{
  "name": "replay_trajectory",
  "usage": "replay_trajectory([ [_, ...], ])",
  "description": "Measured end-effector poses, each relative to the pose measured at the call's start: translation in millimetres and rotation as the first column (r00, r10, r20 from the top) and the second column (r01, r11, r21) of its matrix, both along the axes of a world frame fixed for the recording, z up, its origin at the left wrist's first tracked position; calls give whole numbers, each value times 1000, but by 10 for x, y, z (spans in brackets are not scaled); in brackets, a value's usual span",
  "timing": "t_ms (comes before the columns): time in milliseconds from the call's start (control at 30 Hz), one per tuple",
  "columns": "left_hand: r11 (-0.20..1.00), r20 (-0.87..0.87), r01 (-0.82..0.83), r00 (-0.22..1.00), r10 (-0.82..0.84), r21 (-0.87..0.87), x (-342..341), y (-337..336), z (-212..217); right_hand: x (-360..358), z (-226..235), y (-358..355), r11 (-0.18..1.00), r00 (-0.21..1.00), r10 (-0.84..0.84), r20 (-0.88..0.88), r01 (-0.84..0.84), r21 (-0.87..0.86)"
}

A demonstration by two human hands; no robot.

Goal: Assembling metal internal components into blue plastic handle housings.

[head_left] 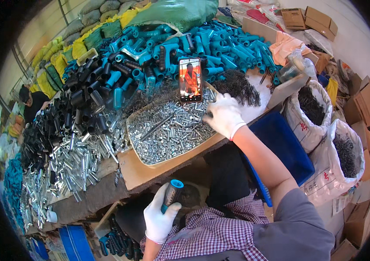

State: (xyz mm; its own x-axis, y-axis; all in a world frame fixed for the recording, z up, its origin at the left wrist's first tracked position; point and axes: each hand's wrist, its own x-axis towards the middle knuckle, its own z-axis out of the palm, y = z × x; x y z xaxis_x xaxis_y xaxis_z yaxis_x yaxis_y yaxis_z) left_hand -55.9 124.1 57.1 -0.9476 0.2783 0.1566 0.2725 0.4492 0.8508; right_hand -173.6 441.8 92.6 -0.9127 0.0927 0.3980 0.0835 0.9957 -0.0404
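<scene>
My left hand (159, 217), in a white glove, grips a black handle with a blue end cap (172, 193), held upright near my lap below the bench edge. My right hand (224, 115), also gloved, reaches forward with fingers bent over the right edge of a heap of small silver metal pins (167, 126) lying on cardboard (139, 172); whether it holds a pin is hidden. A phone (190, 79) with a lit screen stands propped just behind the pins.
Blue plastic handles (220, 45) pile up at the back, black handles (80, 100) and silver tubes (72, 161) to the left, dark springs (239, 89) to the right. White sacks (320, 130), a blue bin (280, 143), cardboard boxes (309, 17). Another person (32, 102) sits far left.
</scene>
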Motion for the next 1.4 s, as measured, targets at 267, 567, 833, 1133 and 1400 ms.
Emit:
replay_trajectory([
  [267, 1000, 93, -23, 995, 21, 11, -3, -97, -42, 119, 39, -80, 862, 907, 261, -330, -373, -343],
  [567, 992, -41, 66, 997, -71, -107, -112, -137, 292, 631, 176, -716, 204, 434, 843, -317, -804, -559],
  [833, 981, 159, -117, 983, 92, 153, -75, -48, 204, 288, 285, -571, 318, 471, 859, -200, -798, -512],
  [1133, 996, -18, -40, 999, 41, 84, -141, -27, 43, -1900, 446, 1343, 978, 985, 21, 170, 15, -210],
  [1400, 999, -21, -44, 999, 44, -11, -113, 9, 207, -2110, 499, 1191, 994, 986, -64, 154, 77, -81],
])
